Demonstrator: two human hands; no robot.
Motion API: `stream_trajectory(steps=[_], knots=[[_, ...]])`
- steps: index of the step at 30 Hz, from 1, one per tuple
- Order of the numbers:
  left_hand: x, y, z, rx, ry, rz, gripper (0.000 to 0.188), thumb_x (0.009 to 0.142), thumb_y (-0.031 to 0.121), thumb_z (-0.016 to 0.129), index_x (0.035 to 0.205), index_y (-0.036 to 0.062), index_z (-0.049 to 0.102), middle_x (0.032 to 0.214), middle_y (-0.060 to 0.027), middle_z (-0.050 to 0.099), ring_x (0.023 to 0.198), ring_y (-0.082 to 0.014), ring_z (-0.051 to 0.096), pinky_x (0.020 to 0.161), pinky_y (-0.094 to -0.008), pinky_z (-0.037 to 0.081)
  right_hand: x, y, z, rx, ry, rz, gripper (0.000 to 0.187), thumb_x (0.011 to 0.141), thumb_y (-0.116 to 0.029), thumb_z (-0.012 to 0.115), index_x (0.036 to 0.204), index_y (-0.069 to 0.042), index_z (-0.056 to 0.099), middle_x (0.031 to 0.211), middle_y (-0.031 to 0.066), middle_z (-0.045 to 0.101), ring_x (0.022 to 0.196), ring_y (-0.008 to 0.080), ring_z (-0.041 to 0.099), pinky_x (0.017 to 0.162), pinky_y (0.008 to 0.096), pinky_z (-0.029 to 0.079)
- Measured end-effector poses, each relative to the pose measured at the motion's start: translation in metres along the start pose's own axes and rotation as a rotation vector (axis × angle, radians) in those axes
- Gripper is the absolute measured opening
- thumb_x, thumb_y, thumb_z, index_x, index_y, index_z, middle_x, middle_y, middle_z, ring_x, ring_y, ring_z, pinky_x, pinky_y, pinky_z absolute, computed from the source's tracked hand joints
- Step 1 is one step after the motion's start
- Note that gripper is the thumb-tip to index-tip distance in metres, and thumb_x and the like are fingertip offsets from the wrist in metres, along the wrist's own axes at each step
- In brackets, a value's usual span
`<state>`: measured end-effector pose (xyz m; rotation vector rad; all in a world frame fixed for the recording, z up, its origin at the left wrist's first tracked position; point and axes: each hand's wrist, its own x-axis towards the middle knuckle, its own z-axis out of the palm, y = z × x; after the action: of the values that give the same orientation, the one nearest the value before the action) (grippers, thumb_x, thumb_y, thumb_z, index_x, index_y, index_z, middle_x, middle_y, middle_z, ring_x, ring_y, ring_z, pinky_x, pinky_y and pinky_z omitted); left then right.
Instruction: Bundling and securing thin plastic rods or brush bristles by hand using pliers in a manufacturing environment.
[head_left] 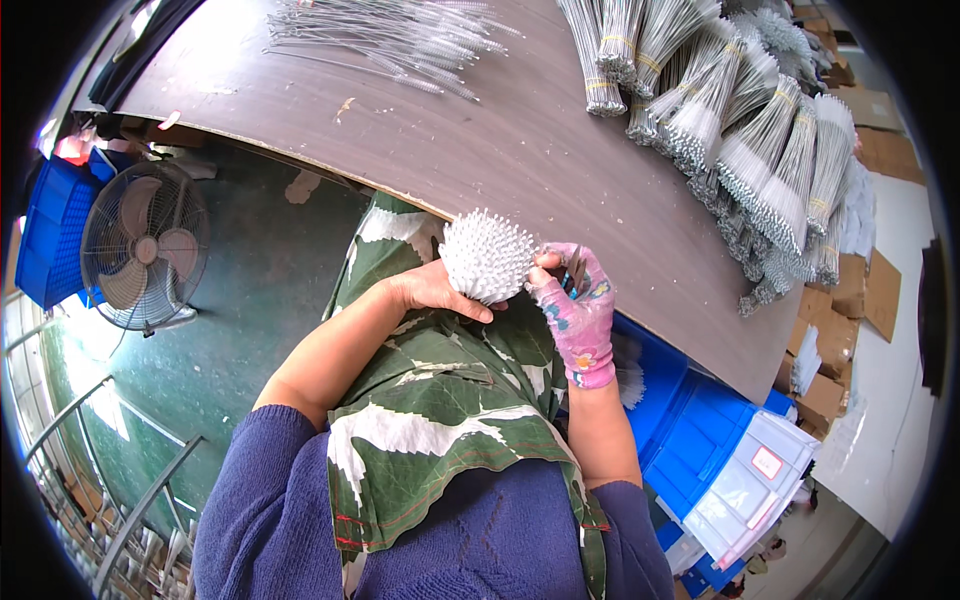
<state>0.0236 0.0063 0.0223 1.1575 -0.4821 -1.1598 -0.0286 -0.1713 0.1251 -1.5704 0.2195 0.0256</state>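
Observation:
My left hand [440, 290], bare, is closed round a thick bundle of thin brushes [488, 255]. The white bristle ends point up at me in a dense dome; the rest of the bundle is hidden. At the bundle's right side is my right hand [577, 305], in a pink flowered glove with bare fingertips. Its thumb and forefinger pinch together beside the bristle ends; whether they hold a single brush is too small to tell. Tucked in the same palm is a small pliers-like tool [575, 268] with dark pointed jaws and teal on its handles.
Loose wire brushes [400, 40] lie across the far side of the brown table [480, 130]. Tied brush bundles [740, 130] are piled at its right. Blue and clear bins [715, 440] stand below the table's right edge. A floor fan [145, 248] stands at left.

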Motion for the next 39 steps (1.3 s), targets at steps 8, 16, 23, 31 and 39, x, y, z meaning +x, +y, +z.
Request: stream_trajectory(steps=[8, 16, 23, 31, 39], knots=[[0.000, -0.002, -0.001, 0.044, 0.012, -0.003, 0.051, 0.070, 0.017, 0.080, 0.115, 0.0083, 0.059, 0.108, -0.0040, 0.062, 0.103, -0.0165, 0.056, 0.092, -0.0312, 0.043, -0.001, -0.001, -0.004, -0.066, -0.071, -0.082, 0.016, 0.081, 0.006, 0.061, 0.095, 0.001, 0.057, 0.087, 0.0020, 0.056, 0.077, 0.0089, 0.056, 0.071, 0.0226, 0.046], [0.009, -0.017, 0.004, 0.214, 0.273, 0.204, 0.060, 0.062, 0.019, 0.082, 0.115, 0.0043, 0.059, 0.114, -0.0067, 0.061, 0.107, -0.0199, 0.055, 0.097, -0.0322, 0.040, -0.014, 0.009, -0.014, -0.009, -0.107, -0.052, 0.020, 0.082, 0.007, 0.058, 0.100, 0.000, 0.057, 0.102, 0.0052, 0.054, 0.081, 0.0102, 0.057, 0.070, 0.0222, 0.048], [0.018, -0.026, 0.008, 0.405, 0.406, 0.248, 0.037, 0.079, 0.019, 0.066, 0.112, 0.0054, 0.059, 0.113, -0.0093, 0.062, 0.108, -0.0214, 0.057, 0.096, -0.0328, 0.043, -0.023, 0.017, -0.019, -0.067, -0.087, -0.084, 0.023, 0.084, 0.006, 0.056, 0.106, 0.000, 0.057, 0.110, 0.0066, 0.054, 0.083, 0.0105, 0.057, 0.070, 0.0230, 0.049], [0.028, -0.048, 0.004, 0.769, 0.426, 0.405, 0.031, 0.082, 0.022, 0.060, 0.109, 0.0068, 0.061, 0.108, -0.0110, 0.063, 0.105, -0.0245, 0.058, 0.092, -0.0338, 0.045, -0.028, 0.007, -0.024, -0.235, 0.011, -0.066, 0.020, 0.091, -0.003, 0.050, 0.110, 0.000, 0.057, 0.105, 0.0083, 0.058, 0.080, 0.0087, 0.056, 0.064, 0.0217, 0.048], [0.031, -0.055, 0.005, 0.832, 0.527, 0.510, 0.024, 0.079, 0.019, 0.064, 0.100, 0.0062, 0.064, 0.095, -0.0113, 0.066, 0.088, -0.0267, 0.064, 0.077, -0.0347, 0.050, -0.030, -0.048, -0.045, -0.056, -0.362, 0.636, 0.039, 0.094, -0.034, 0.049, 0.103, 0.000, 0.064, 0.078, 0.0013, 0.059, 0.064, 0.0063, 0.051, 0.055, 0.0185, 0.040]])
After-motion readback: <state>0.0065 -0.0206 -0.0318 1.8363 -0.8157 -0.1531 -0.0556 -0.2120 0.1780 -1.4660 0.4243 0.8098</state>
